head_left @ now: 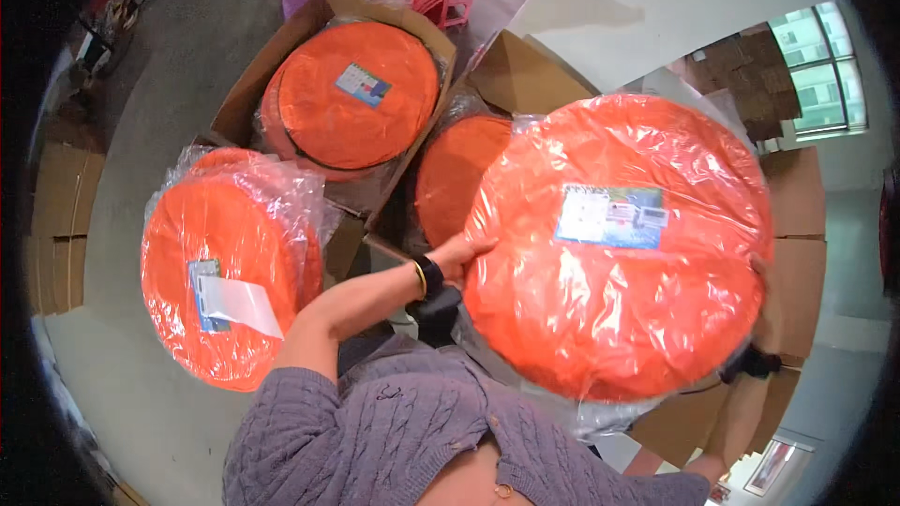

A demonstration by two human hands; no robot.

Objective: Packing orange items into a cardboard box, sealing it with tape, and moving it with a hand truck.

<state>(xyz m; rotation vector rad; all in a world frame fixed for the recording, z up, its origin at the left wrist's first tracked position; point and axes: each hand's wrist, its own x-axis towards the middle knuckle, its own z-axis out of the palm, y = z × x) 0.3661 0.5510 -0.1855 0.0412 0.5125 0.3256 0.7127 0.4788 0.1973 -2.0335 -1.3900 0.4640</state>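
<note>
- My left hand (pixel 459 253) presses flat on the near rim of the orange disc (pixel 619 248), bagged in clear plastic; my right hand (pixel 761 272) sits behind the far rim, its grip mostly hidden, so I cannot tell its shape.
- Risk, in my judgement: slick film could let the disc slide from my palms.
- Just left, a stack of bagged discs (pixel 225 276) rests on the grey floor (pixel 141 112).
- Beyond, an open carton (pixel 246 84) holds more discs; a window (pixel 816 66) is far right.

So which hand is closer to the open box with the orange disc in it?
Left. The left hand grips the left rim of the held orange disc, just below the open box. The right hand, mostly hidden, holds the disc's far right rim.
</note>
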